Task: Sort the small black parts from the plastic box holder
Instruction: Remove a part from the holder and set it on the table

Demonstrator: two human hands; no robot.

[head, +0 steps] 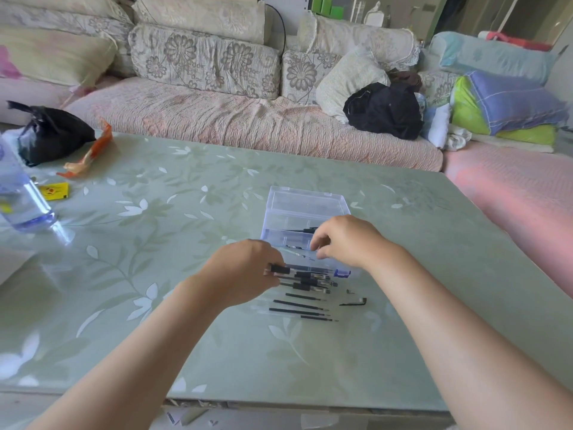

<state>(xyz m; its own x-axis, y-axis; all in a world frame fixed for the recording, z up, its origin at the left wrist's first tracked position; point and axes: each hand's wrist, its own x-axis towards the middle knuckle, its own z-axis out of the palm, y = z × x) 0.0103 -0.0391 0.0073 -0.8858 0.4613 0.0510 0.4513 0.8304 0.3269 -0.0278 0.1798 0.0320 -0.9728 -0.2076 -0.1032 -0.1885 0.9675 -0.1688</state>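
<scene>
As left hand (245,271) pinches black parts (302,275) at the box (305,203) edge, right hand (344,240) curls, grip unclear.

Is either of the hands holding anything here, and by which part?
The left hand pinches a slim black pen-like part by its capped end. Whether the right hand holds anything cannot be told.

Found wide bare table (403,352) open right of the clear plastic box (305,209) and along the near edge. Met black rods (299,305) lying just in front of the box, a hooked black part (356,302) beside them. Saw bottle (21,200), black bag (49,131) and orange wrapper (90,156) crowding the left side.
</scene>
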